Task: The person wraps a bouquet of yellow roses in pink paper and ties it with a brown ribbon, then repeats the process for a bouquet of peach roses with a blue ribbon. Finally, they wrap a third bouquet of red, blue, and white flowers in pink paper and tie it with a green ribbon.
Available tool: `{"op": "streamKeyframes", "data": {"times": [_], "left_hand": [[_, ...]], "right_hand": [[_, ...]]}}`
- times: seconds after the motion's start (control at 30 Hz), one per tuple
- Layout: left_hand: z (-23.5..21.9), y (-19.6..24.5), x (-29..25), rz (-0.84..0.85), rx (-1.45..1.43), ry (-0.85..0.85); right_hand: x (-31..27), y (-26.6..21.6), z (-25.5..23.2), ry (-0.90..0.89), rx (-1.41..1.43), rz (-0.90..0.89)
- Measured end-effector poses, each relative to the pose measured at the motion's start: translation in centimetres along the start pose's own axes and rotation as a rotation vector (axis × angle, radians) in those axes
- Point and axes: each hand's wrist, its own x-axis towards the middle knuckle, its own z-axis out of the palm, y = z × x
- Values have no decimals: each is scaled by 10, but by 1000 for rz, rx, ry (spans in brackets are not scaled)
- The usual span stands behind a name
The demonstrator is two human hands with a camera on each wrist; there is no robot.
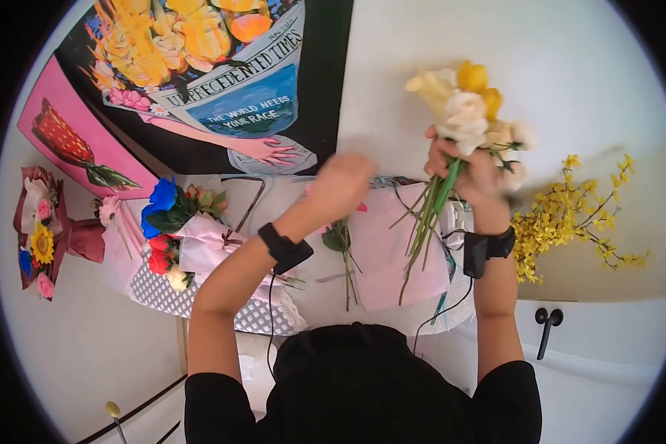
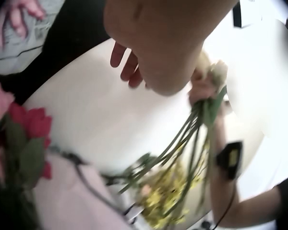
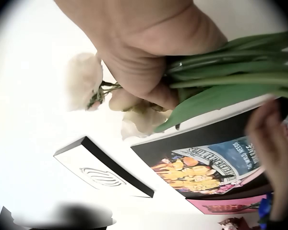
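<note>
My right hand (image 1: pixel 472 174) grips a bunch of flowers by its green stems (image 1: pixel 438 211), holding it up over the right part of the table. The bunch has a white rose (image 1: pixel 466 126), yellow tulips (image 1: pixel 472 76), a pale yellow bloom (image 1: pixel 425 87) and more cream flowers at the side. In the right wrist view, the palm wraps round the thick stems (image 3: pixel 230 72). My left hand (image 1: pixel 345 185), blurred, is raised apart from the bunch with nothing in it; its fingers (image 2: pixel 130 67) hang loosely bent in the left wrist view. Pink flowers (image 1: pixel 337 233) lie below it.
Pink wrapping paper (image 1: pixel 399 259) lies on the table under the stems. Wrapped flowers with blue and red blooms (image 1: pixel 163 203) lie at left. Yellow-flowered branches (image 1: pixel 562 222) stand at right. Behind the table leans a large painting (image 1: pixel 251 111); cables run from both wrists.
</note>
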Motion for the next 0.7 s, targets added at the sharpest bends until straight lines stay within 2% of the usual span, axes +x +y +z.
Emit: {"op": "streamKeyframes", "data": {"times": [0.03, 0.07, 0.13, 0.27, 0.33, 0.37, 0.43, 0.47, 0.53, 0.57, 0.6, 0.63, 0.67, 0.7], "left_hand": [[25, -2, -12, 100, 117, -270], [49, -9, -30, 105, 110, -269], [74, -24, -65, 315, 248, -403], [61, -41, -100, 273, 173, -442], [49, -50, -114, 150, 162, -543], [38, -47, -114, 153, 162, -546], [12, -39, -111, 113, 347, -553], [1, -29, -101, 114, 345, -555], [-6, -4, -80, 84, 526, -547], [4, 2, -76, 81, 524, -548], [20, 5, -73, -73, 398, -556], [36, 7, -71, -225, 269, -560], [51, 9, -67, -226, 267, -556], [65, 9, -63, -426, 184, -489]], "right_hand": [[-4, -6, -4, 5, 1, -28], [-9, -12, -6, 13, -2, -28], [-20, -26, -8, 89, 1, -107], [-38, -35, -21, 166, -94, -203], [-42, -34, -27, 188, -88, -213], [-43, -34, -29, 186, -109, -216], [-42, -32, -31, 185, -129, -219], [-41, -30, -30, 165, -124, -225], [-38, -28, -33, 146, -118, -225], [-35, -30, -38, 16, -44, -161], [-35, -32, -42, -114, 30, -98], [-36, -30, -46, -114, 27, -95], [-37, -27, -48, -104, -21, -96], [-44, -28, -57, -94, -70, -99]]}}
